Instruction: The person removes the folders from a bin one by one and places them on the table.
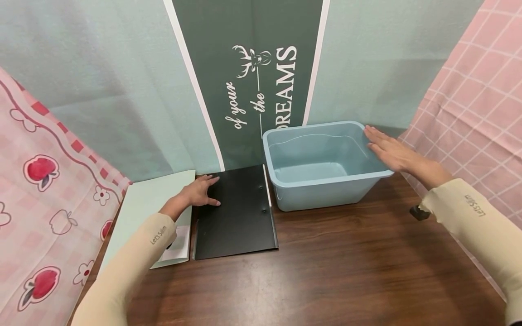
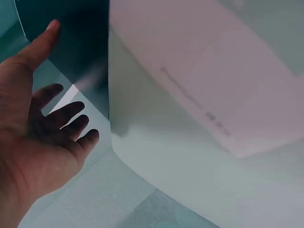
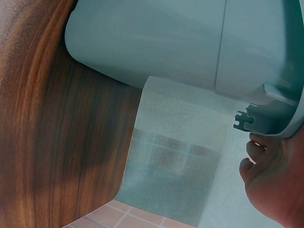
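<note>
With fingers and thumb spread, my left hand (image 1: 200, 191) is over the left edge of a black folder (image 1: 236, 222) that lies on the table and shows two small rivets. A pale green folder (image 1: 142, 199) with a whitish label lies just left of it, partly under my left forearm. In the left wrist view the palm and relaxed fingers hold nothing. My right hand (image 1: 391, 151) reaches to the right rim of a light blue plastic bin (image 1: 322, 194), fingers stretched along it. From the right wrist, the fingertips (image 3: 255, 149) show right at the underside of that rim.
The brown wooden table (image 1: 326, 271) stretches in front of the bin and folders. Behind stands a green-grey curtain (image 1: 122, 90) with white lettering and a deer head. Pink patterned cloth (image 1: 41, 203) hangs at the left, pink checked cloth (image 1: 481, 90) at the right.
</note>
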### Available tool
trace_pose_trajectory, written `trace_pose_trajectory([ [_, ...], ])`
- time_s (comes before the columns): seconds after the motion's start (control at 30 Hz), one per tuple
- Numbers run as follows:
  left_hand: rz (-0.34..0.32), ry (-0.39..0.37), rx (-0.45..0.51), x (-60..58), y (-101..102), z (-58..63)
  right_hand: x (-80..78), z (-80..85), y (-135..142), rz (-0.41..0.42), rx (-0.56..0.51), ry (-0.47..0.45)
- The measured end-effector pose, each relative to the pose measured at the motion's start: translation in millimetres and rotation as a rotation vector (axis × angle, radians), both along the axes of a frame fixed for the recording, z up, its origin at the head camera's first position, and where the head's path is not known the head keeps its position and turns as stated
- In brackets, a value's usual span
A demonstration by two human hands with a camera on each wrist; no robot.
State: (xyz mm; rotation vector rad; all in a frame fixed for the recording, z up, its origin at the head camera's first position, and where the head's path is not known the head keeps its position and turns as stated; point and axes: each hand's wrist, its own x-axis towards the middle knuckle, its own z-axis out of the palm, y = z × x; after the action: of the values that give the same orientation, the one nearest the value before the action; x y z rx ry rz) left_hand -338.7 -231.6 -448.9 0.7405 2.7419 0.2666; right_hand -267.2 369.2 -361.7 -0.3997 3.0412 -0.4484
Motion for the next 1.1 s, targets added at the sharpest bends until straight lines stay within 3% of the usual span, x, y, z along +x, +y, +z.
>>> trace_pose_trajectory([
  [0.23, -0.078, -0.018, -0.097, 4.7, -2.2, -4.2, 0.8, 0.5, -0.1, 0.012, -0.007, 0.007],
  [0.4, -0.087, -0.021, -0.132, 9.1, -4.7, -5.9, 1.1, 0.0, 0.0, 0.016, -0.012, 0.010],
  [1.1, -0.069, 0.029, -0.085, 16.3, -16.0, -1.8, 1.0, 0.8, -0.1, 0.042, -0.012, 0.037],
])
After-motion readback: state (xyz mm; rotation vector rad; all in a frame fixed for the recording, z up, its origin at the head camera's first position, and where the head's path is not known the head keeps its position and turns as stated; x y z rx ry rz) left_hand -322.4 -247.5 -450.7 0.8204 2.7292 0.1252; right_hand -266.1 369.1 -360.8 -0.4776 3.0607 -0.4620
